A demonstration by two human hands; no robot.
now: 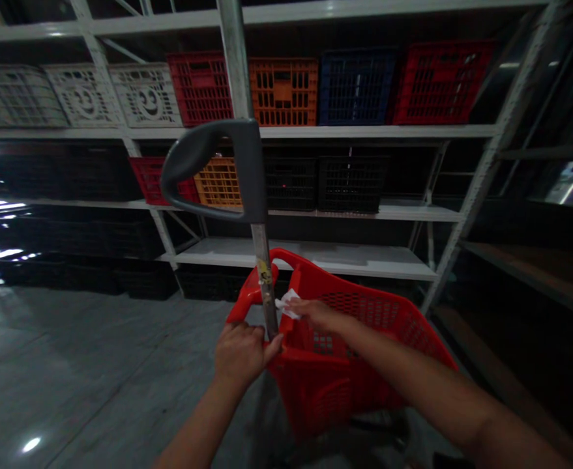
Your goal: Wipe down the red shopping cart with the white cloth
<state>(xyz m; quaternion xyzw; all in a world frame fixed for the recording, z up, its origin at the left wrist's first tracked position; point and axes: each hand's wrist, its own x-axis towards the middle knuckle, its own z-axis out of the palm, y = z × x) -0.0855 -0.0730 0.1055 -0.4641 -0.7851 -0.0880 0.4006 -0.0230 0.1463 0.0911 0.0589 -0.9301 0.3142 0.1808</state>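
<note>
My left hand (241, 355) wraps the metal pole (264, 280) of a red plastic shopping trolley-basket (325, 397), near the pole's lower end. A grey plastic loop handle (218, 169) tops the pole. My right hand (313, 314) rests at the basket's upper rim with a crumpled white cloth (287, 303) at its fingertips. The cloth touches the rim beside the pole. My right forearm hides part of the basket's mesh side, and the wheels are out of sight.
White metal shelving (306, 257) stands ahead, carrying white, red, orange, blue and black plastic crates (283, 92). An upright shelf post (476, 176) stands at the right. A shiny grey floor (95, 365) spreads to the left.
</note>
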